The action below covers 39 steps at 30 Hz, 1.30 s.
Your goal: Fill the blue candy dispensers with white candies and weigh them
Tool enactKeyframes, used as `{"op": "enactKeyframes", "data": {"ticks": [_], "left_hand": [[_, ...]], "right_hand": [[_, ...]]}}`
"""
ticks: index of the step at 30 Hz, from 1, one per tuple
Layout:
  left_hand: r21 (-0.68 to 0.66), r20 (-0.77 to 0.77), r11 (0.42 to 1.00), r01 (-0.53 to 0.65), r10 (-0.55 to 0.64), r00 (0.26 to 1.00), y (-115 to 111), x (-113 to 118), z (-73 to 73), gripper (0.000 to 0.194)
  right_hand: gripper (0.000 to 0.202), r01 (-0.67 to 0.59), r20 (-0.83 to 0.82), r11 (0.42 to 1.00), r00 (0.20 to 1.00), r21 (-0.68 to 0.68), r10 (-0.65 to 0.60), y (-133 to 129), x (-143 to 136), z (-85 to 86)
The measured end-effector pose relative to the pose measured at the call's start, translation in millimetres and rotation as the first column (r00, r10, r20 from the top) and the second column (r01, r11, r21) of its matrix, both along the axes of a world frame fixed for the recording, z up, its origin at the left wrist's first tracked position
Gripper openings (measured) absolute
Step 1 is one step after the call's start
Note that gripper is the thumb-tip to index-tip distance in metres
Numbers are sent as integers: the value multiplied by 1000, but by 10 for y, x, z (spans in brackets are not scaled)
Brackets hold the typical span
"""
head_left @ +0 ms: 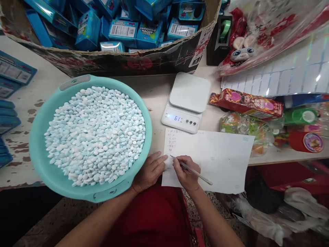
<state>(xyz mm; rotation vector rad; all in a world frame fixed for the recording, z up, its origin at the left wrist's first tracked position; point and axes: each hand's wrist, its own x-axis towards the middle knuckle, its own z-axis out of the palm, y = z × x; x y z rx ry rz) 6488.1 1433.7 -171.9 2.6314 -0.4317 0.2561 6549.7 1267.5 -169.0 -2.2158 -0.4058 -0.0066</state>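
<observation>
Pen [203, 178] is pinched in the right hand [186, 172] over the paper sheet [223, 164], long axis slanting, tip toward the left hand [150, 171], which lies apart, gripping nothing visible, at the sheet's edge.

Handwriting [172, 141]: too small for me to read
Cardboard box [108, 65]: top cropped
Left-side blue cartons [14, 70]: cut off by edge

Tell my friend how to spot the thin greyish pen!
Find the big round turquoise plastic basin. To its right lies a flat white paper sheet, where the person's bare right hand grips the thin greyish pen. It's the only slender stick there.
</observation>
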Motion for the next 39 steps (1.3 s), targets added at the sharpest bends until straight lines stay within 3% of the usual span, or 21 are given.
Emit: {"op": "enactKeyframes", "data": {"ticks": [8, 22, 39], "left_hand": [[-90, -33, 996, -5, 2, 999, -5, -6, -11, 18], [-70, 58, 997, -13, 17, 998, -15, 52, 49, 11], [-39, 56, 999, -9, 11, 998, -15, 27, 7, 9]], "right_hand": [[6, -16, 96, 993, 995, -113, 27, 27, 2, -26], [7, -56, 239, 995, 968, -87, 75, 63, 37, -33], [8, -110, 199, 991, 972, -79, 123, 40, 37, -36]]}}
